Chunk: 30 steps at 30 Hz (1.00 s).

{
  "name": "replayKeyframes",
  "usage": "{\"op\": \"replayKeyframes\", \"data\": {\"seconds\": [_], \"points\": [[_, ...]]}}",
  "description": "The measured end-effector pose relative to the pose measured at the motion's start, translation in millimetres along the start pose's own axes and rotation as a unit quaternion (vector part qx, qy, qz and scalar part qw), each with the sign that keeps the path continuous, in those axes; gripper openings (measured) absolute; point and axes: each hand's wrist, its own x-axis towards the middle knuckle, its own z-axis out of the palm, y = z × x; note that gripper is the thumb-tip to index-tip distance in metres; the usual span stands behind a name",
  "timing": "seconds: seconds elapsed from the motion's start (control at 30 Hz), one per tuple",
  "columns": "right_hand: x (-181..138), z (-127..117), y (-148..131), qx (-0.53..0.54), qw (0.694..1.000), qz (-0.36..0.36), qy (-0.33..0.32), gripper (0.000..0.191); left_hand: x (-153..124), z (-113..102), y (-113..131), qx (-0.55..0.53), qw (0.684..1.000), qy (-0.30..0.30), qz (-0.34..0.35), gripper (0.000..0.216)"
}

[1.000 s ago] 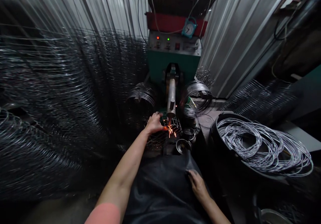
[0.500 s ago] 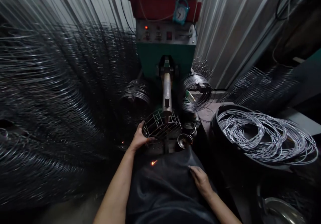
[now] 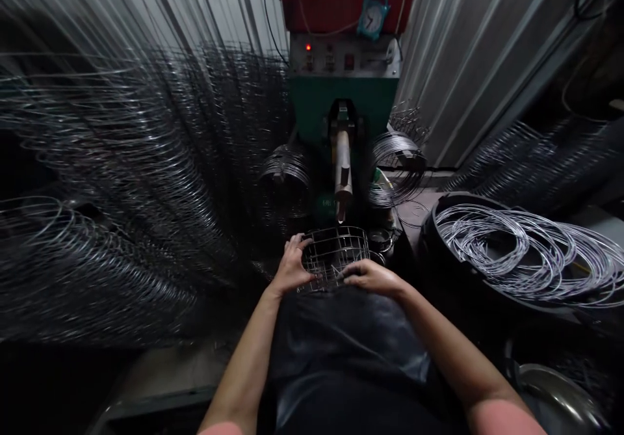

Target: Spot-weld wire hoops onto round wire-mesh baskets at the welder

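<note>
Packed in on both sides by corrugated metal wall (image 3: 463,64), and dead ahead, a green welding machine (image 3: 344,106) beneath a blue alarm clock (image 3: 372,15)! Hung thick across the left, a huge bank of wire hoops (image 3: 121,162); heaped over on the right, loose wire coils (image 3: 526,253) in a black tub (image 3: 429,240). Held low over the dark apron (image 3: 341,350), just short of the pointed electrode arm (image 3: 342,168), a wire-mesh cage (image 3: 334,256), gripped by both hands, apart, on opposite sides: left hand (image 3: 292,266) curled onto the far-left rim, right hand (image 3: 373,277) laid across the near edge. Looked light, stiff and a touch springy, an open lattice best taken by the rim hoop or at welded crossings, not by single thin rods. Tight room all round: electrode tip just above the far edge, small steel cups (image 3: 380,240) just beside on the right, apron close beneath, and thin wire ends likely to snag.
</note>
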Motion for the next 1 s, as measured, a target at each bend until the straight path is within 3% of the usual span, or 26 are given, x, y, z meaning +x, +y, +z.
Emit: {"op": "replayKeyframes", "data": {"seconds": [0.07, 0.13, 0.23, 0.33, 0.47, 0.67, 0.77, 1.0], "points": [[15.1, 3.5, -1.1, -0.115, 0.992, 0.027, 0.044, 0.023, 1.3, 0.0, 14.5, 0.027, 0.999, -0.032, 0.016, 0.091], [24.1, 8.7, 1.3, -0.239, 0.965, 0.047, 0.097, 0.024, 5.3, -0.6, 27.9, 0.054, 0.997, -0.048, 0.031, 0.092], [25.2, 12.4, 7.7, -0.329, 0.936, 0.037, 0.122, 0.023, 13.6, -3.3, 40.7, 0.077, 0.995, -0.049, 0.034, 0.09], [21.4, 9.0, 15.7, -0.33, 0.933, 0.009, 0.144, 0.022, 21.6, -5.6, 44.4, 0.079, 0.995, -0.056, 0.031, 0.09], [23.5, 3.4, 24.1, -0.341, 0.922, 0.027, 0.182, 0.021, 28.9, -4.7, 44.5, 0.068, 0.995, -0.063, 0.035, 0.091], [23.0, -2.5, 27.0, -0.319, 0.939, -0.014, 0.126, 0.021, 33.7, -0.4, 40.6, 0.056, 0.996, -0.07, 0.03, 0.091], [20.0, -5.6, 25.9, -0.319, 0.942, -0.029, 0.102, 0.03, 35.8, 2.0, 36.0, 0.045, 0.996, -0.068, 0.02, 0.091], [25.9, -5.3, 30.2, -0.325, 0.936, -0.044, 0.129, 0.017, 40.4, 3.5, 30.2, 0.018, 0.998, -0.062, 0.027, 0.09]]}}
